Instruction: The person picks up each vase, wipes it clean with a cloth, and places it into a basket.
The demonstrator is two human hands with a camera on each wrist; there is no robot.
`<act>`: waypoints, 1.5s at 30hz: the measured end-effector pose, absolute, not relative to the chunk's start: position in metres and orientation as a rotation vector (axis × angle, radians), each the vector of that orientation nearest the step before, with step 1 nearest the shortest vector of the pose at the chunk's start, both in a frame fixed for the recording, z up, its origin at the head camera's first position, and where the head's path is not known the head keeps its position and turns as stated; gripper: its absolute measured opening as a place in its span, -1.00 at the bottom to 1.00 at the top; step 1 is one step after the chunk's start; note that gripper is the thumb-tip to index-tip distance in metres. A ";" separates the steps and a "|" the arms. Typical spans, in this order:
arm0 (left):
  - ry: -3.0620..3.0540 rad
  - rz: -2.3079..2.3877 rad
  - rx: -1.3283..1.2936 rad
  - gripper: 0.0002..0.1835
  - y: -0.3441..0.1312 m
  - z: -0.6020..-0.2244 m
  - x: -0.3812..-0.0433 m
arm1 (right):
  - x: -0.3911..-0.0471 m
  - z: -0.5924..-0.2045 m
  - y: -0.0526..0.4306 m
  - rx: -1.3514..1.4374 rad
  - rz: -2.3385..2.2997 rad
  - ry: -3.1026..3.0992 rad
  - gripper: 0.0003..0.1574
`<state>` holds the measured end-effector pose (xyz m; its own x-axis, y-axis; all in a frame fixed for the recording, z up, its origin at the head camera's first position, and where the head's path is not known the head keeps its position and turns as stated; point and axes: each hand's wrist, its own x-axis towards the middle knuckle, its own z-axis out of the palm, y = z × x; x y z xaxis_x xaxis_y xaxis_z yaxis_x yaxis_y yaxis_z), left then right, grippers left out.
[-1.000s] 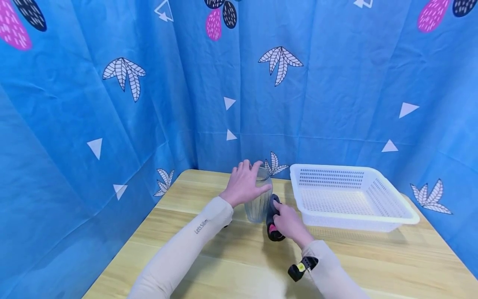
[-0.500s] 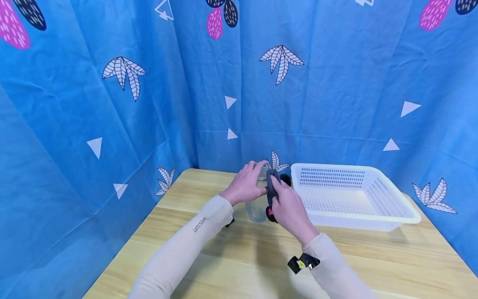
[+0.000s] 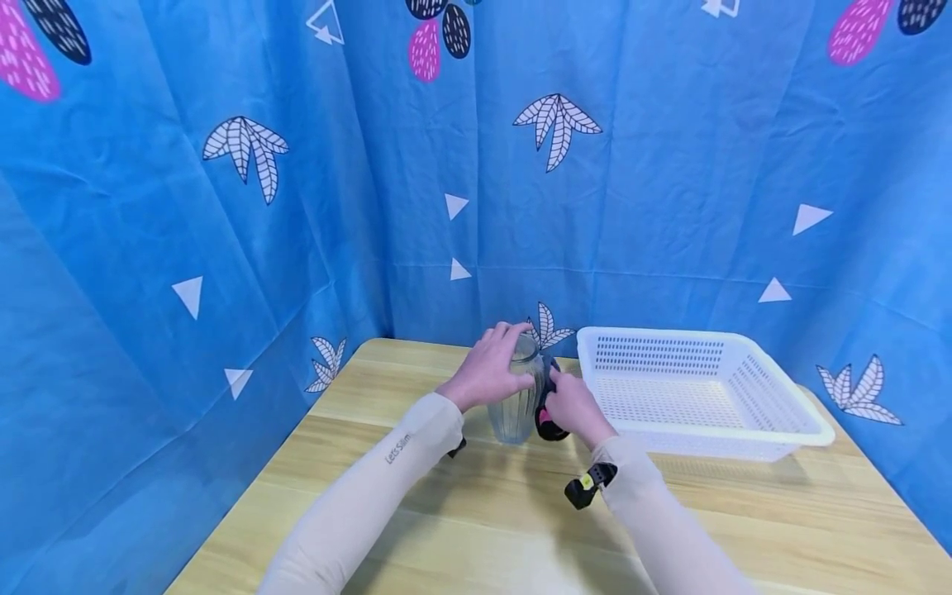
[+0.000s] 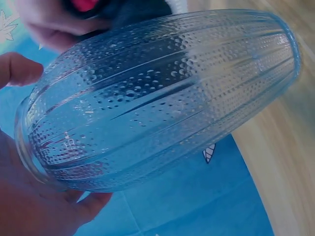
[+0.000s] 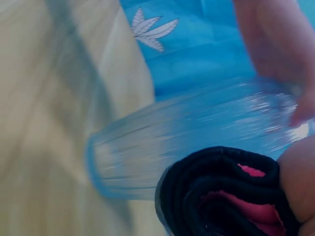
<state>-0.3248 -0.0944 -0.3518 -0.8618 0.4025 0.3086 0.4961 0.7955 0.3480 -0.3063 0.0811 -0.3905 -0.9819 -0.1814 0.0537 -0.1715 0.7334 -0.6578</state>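
A ribbed, dimpled clear glass vase [image 3: 513, 409] stands on the wooden table, narrowing toward its base. My left hand [image 3: 487, 368] grips it round the neck from the left, thumb toward me; the left wrist view shows the vase [image 4: 162, 103] from neck to base. On the vase's right side, my right hand [image 3: 574, 403] holds a folded dark cloth [image 3: 548, 423] with a pink inner face. The cloth's rolled layers [image 5: 216, 191] show in the right wrist view, close to the glass. From these angles I cannot tell exactly how much of the cloth touches the vase.
A white perforated plastic basket [image 3: 699, 438] stands right of my right hand, near the back of the table [image 3: 476, 529]. A blue patterned curtain [image 3: 640, 207] hangs behind and to the left. Each wrist carries a small black camera.
My right hand rose with the cloth along the vase's right side, then came partly back down and slightly away from me. The left hand and the vase have barely moved.
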 end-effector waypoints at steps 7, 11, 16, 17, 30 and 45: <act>-2.726 -0.510 -0.639 -0.05 -0.093 -0.353 -0.325 | -0.298 -0.429 0.079 -0.315 -1.037 2.865 -0.24; -2.717 -0.445 -0.574 -0.04 -0.094 -0.355 -0.324 | -0.285 -0.431 0.077 -0.340 -1.007 2.894 -0.26; -2.694 -0.383 -0.515 -0.04 -0.096 -0.357 -0.323 | -0.266 -0.425 0.077 -0.360 -1.004 2.928 -0.29; -2.695 -0.374 -0.512 -0.03 -0.096 -0.357 -0.323 | -0.262 -0.422 0.076 -0.363 -1.011 2.934 -0.29; -2.735 -0.510 -0.626 -0.06 -0.098 -0.349 -0.324 | -0.235 -0.372 0.072 -0.566 -1.113 3.237 -0.27; -2.788 -0.670 -0.717 -0.02 -0.096 -0.349 -0.325 | -0.289 -0.360 0.081 -0.406 -1.109 3.030 -0.22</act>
